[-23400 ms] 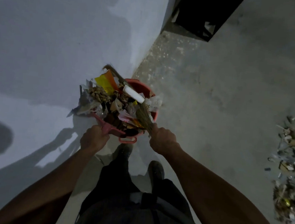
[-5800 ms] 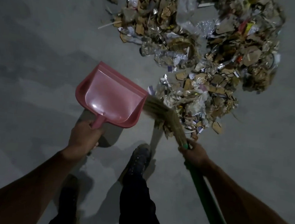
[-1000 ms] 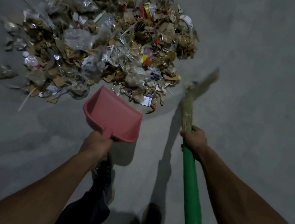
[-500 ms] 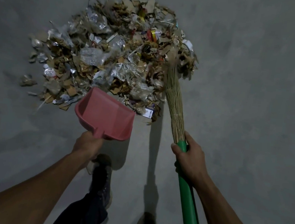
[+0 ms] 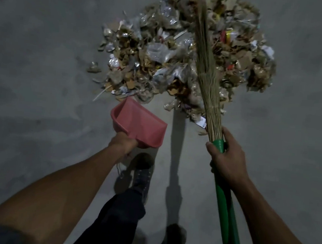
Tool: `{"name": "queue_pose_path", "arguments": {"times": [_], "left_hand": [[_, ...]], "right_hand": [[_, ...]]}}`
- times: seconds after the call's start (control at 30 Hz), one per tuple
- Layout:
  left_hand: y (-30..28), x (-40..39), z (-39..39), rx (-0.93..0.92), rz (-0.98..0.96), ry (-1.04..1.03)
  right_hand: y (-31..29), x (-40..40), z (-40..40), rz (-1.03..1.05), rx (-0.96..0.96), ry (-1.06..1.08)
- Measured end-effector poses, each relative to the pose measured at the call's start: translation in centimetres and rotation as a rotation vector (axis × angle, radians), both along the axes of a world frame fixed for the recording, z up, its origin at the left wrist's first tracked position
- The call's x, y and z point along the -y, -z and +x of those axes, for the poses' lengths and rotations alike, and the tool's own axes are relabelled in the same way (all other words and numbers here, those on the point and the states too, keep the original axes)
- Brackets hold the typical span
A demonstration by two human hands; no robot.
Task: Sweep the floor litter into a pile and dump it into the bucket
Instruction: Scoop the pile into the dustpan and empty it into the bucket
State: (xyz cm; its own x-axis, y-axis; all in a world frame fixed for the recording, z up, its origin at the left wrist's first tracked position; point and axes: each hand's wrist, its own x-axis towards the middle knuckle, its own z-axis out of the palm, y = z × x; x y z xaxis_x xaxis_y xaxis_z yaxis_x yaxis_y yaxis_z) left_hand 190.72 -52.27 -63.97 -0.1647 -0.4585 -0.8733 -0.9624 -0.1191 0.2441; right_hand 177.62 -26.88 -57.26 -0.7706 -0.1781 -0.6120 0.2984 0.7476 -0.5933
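My right hand (image 5: 228, 162) is wrapped tight round the green plastic broom handle (image 5: 226, 215), right where it meets the bound straw, lower right of the frame. From that grip the long straw broom head (image 5: 204, 63) runs up and lies across the right half of the heap of cardboard scraps, clear plastic wrappers and paper litter (image 5: 161, 59), its tips reaching the far edge at the top. My left hand (image 5: 124, 144), at the centre, is closed round the stub handle of the pink plastic dustpan (image 5: 138, 124); the pan is empty and tilted, its mouth facing up-frame towards the heap's near edge, close to it. Whether its lip touches the grey concrete floor (image 5: 43, 72) I cannot tell. No bucket is in view

The litter is already piled, so I judge this the scooping step. Next I should set the pan's lip flat against the heap's near edge and draw the straw down-frame towards me, dragging litter into it. A few stray bits at the heap's left edge will need gathering later
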Motion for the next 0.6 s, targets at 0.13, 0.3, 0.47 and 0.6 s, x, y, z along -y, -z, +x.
{"name": "queue_pose_path", "arguments": {"times": [0.13,0.3,0.47,0.6], "left_hand": [[2.8,1.9,1.3,0.055,0.056,-0.080],[6.3,3.5,1.2,0.051,0.110,-0.140],[9.4,4.4,-1.0,0.034,0.126,-0.080],[10.5,3.8,-4.2,0.004,0.158,-0.031]], "right_hand": [[3.8,3.1,0.4,0.043,-0.015,-0.114],[7.5,4.5,-1.6,0.130,-0.065,-0.225],[9.8,4.1,-5.6,0.144,-0.127,-0.243],[10.7,3.3,-10.0,0.117,-0.173,-0.206]]}}
